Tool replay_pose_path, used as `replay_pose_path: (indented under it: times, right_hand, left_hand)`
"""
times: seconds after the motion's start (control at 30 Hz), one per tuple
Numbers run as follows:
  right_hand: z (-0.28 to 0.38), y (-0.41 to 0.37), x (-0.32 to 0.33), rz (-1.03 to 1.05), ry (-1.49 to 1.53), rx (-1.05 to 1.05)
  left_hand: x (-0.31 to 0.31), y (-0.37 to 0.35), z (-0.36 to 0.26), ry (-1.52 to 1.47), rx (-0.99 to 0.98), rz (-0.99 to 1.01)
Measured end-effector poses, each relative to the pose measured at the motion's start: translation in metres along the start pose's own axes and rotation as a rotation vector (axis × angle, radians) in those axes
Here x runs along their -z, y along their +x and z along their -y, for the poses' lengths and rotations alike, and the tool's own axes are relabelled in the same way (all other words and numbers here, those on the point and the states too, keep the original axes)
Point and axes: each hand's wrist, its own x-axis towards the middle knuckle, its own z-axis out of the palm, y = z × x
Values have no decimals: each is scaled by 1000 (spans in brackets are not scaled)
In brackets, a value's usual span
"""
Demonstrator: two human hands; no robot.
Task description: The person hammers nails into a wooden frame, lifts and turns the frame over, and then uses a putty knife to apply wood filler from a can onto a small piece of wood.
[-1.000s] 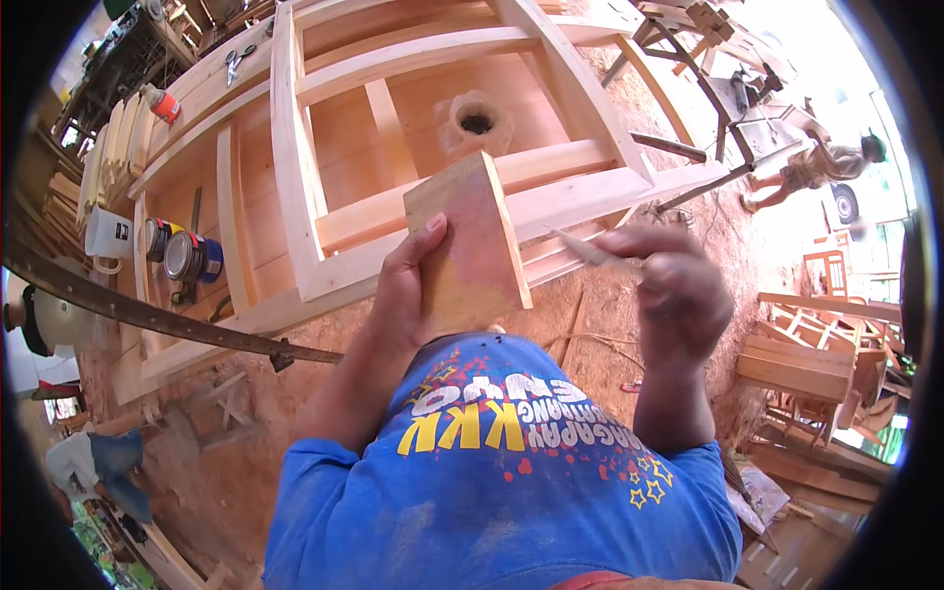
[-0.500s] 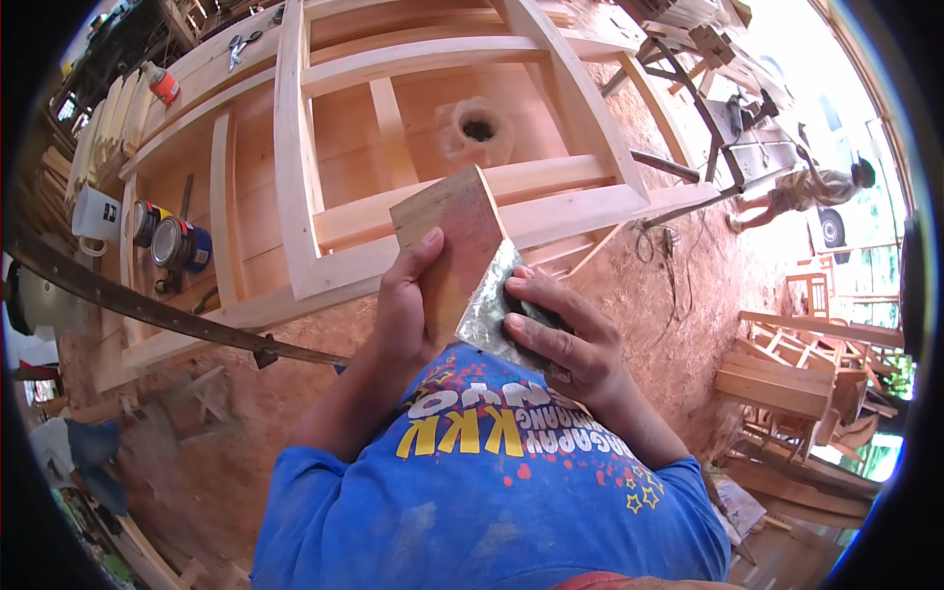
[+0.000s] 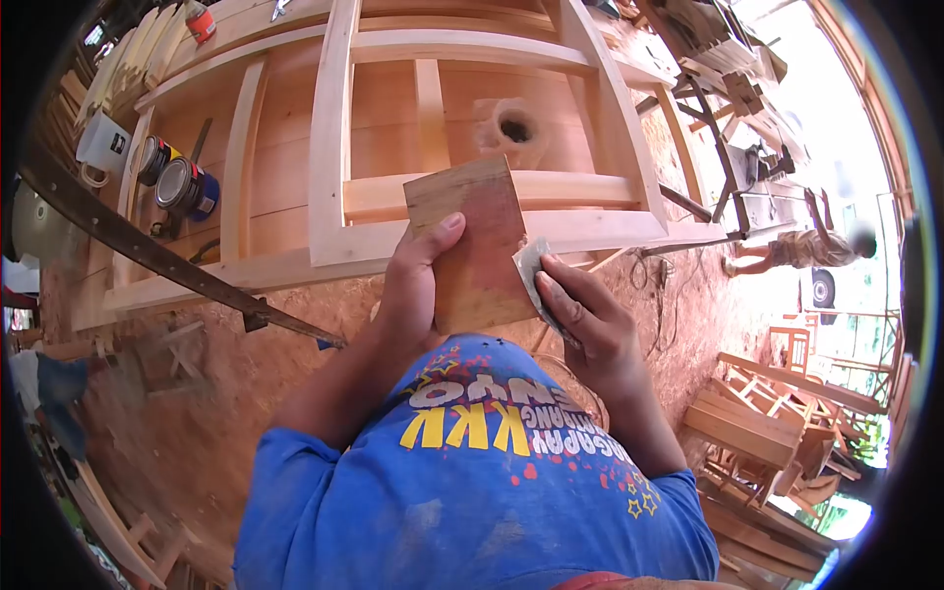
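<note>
Head view | left hand (image 3: 413,290), fingers clasping a wooden board (image 3: 472,246) upright above the chest | right hand (image 3: 590,329), fingers pinching sandpaper (image 3: 529,264) against the board's right edge | wooden frame (image 3: 329,147) and paint tins (image 3: 182,187) lie beyond.

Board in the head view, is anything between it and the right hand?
Yes. A sheet of grey sandpaper sits between the right hand and the right edge of the board; the hand presses it there. Nothing visible separates the left hand from the board: its grip is bare, thumb on the front face.
</note>
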Motion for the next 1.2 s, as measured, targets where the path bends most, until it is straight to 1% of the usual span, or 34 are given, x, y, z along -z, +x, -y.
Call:
replay_pose_path:
  times: [0.07,0.17,0.23,0.37,0.57,0.63,0.73,0.77,0.83,0.87,0.9,0.93,0.97,1.0,1.03,1.07,1.13,1.2]
  right_hand:
    - [4,3,7,35,-68,-1]
    - [9,4,15,89,-117,-19]
    - [14,5,20,144,-158,-58]
    - [14,3,28,191,-214,-29]
    - [22,1,38,234,-315,-19]
    - [23,0,39,240,-322,-25]
    - [19,-3,50,294,-357,33]
    - [15,-7,52,241,-302,-19]
    - [3,-15,57,119,-204,-128]
    - [-3,-14,62,-64,-114,-234]
    - [-13,-19,74,-177,11,-386]
    - [-22,-14,74,-494,403,-486]
    - [-31,-7,88,-557,496,-436]
    - [-33,5,89,-645,742,-378]
    - [-39,10,88,-699,875,-429]
    - [-47,12,84,-748,1012,-473]
    - [-68,18,73,-648,1112,-421]
    - [-80,28,58,-649,1178,-482]
  left_hand:
    - [-2,0,0,1,6,-29]
    - [-8,-1,-8,-39,73,6]
    - [-4,4,-8,-5,37,37]
    - [-4,7,-11,63,10,59]
    - [-7,15,-11,119,8,-1]
    - [-7,18,-12,75,31,9]
    - [-15,19,-23,63,23,-24]
    - [-19,19,-28,75,15,-38]
    - [-14,24,-37,120,51,113]
    - [-14,27,-41,141,67,195]
    - [-17,25,-41,152,145,216]
    - [-16,25,-36,107,234,270]
    - [-12,28,-28,67,330,322]
    - [-12,28,-22,27,432,372]
    - [-23,22,-13,268,381,216]
    - [-33,18,-5,292,422,198]
    - [-46,11,7,330,495,146]
    - [-50,10,16,310,566,178]
